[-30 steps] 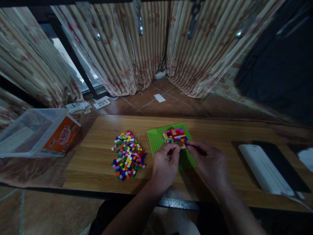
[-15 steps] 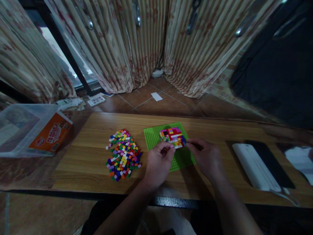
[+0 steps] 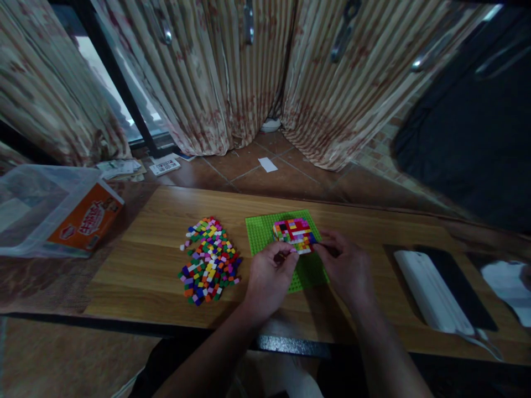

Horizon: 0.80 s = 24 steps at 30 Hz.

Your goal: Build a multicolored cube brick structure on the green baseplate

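Observation:
A green baseplate (image 3: 259, 229) carries a multicoloured block of small building bricks (image 3: 297, 226). My left hand (image 3: 270, 276) is closed at the near left corner of the block, thumb and index finger pinching a small pink brick (image 3: 292, 251). On the other side, my right hand (image 3: 348, 268) is closed, with its fingertips against the block's right edge by some dark blue bricks. Whether a loose brick sits in those right fingers cannot be made out. Left of the baseplate, a pile of loose coloured bricks (image 3: 211, 262) is spread on the wooden table (image 3: 141, 271).
A clear plastic box (image 3: 50, 179) with an orange label stands at the far left. To the right lie a white power bank-like block (image 3: 433, 290) with a cable, a dark flat object (image 3: 460, 287) and a crumpled white piece (image 3: 508, 284). Curtains (image 3: 199, 83) hang beyond the table.
The camera view has tilted slightly. My right fingers have shifted a little closer in along the block's right edge. My left hand keeps its pinch on the pink brick.

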Motion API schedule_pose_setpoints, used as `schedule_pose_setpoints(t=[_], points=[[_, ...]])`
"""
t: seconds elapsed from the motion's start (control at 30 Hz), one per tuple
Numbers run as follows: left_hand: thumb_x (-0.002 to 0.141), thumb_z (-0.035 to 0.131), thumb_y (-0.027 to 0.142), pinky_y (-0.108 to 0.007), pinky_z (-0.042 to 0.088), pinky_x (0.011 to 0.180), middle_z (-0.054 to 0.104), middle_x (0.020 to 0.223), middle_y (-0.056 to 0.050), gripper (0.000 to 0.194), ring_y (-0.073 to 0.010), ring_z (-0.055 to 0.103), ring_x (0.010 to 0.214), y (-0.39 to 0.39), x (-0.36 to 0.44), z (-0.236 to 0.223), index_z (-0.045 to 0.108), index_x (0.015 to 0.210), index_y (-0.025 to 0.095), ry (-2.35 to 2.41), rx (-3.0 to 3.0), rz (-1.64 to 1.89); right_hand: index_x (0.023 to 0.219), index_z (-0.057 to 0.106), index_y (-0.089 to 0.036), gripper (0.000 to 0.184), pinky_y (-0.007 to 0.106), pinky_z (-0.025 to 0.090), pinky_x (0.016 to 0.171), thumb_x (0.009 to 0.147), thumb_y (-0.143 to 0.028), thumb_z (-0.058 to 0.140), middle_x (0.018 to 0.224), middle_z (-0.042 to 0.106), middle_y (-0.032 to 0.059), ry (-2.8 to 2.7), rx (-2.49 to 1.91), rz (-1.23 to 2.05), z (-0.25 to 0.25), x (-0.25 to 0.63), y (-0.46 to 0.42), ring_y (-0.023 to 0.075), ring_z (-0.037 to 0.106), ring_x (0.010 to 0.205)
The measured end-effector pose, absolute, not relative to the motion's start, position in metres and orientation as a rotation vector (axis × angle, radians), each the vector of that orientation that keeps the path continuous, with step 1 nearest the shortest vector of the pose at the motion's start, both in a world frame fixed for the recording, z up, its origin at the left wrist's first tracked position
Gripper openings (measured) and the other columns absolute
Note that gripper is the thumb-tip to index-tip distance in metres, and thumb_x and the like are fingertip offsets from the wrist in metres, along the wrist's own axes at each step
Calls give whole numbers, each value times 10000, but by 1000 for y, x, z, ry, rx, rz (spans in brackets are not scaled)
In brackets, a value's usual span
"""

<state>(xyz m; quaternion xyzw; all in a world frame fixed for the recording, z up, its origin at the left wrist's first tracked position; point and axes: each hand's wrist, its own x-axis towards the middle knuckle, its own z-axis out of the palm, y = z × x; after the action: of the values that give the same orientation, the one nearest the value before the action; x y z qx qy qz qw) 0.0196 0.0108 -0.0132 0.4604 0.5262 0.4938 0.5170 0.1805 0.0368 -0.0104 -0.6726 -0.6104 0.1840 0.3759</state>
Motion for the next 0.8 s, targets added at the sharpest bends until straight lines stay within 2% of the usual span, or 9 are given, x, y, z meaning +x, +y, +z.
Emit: schedule_pose_setpoints(t=[0.8], points=[[822, 640, 260, -235, 457, 632, 678, 797, -22, 107, -129, 604, 684, 12, 21, -14, 686, 847, 167, 1287, 1113, 1183, 1014, 723, -158, 340, 362, 525, 675, 788, -370, 584, 773, 770, 85, -1617, -1797, 357, -2, 173, 37, 255, 723, 695]])
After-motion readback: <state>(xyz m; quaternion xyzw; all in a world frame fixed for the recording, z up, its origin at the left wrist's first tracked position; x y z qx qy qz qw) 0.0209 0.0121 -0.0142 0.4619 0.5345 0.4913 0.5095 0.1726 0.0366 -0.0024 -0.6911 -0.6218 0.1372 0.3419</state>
